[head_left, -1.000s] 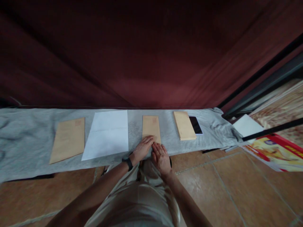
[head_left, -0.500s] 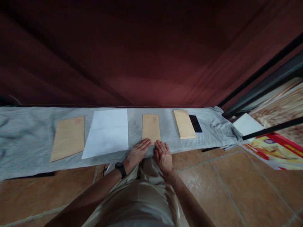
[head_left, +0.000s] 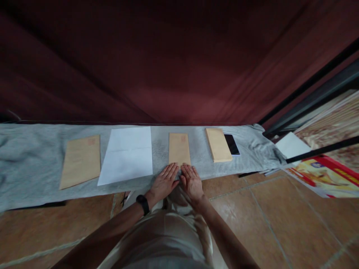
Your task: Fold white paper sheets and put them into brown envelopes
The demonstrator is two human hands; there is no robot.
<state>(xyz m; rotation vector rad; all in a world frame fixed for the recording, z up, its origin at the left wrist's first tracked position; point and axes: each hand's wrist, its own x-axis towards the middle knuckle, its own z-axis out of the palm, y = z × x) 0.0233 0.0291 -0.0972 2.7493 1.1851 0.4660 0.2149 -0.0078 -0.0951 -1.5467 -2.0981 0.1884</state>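
Observation:
A small brown paper envelope [head_left: 179, 147] with a reddish printed mark in its far right corner lies flat in front of me. My left hand [head_left: 165, 179], a dark watch on its wrist, rests flat on the envelope's near left corner with fingers stretched out. Beside it my right hand [head_left: 192, 182] lies on the near right corner, its fingers extended too. Both hands cover the envelope's near edge. White paper [head_left: 127, 155] with a faint crease is left of my hands. Farther left is another brown envelope [head_left: 80, 160].
On the grey cloth [head_left: 196, 149] to the right sits a stack of brown envelopes [head_left: 219, 145], partly over a dark phone [head_left: 232, 145]. A dark red curtain [head_left: 179, 74] hangs behind. Black bars [head_left: 316, 87] and a red-yellow printed package [head_left: 327, 175] are at the right.
My left hand's fingers have turned to point more straight ahead and spread over the near edge. The right hand has shifted slightly onto the envelope. Other things stay put.

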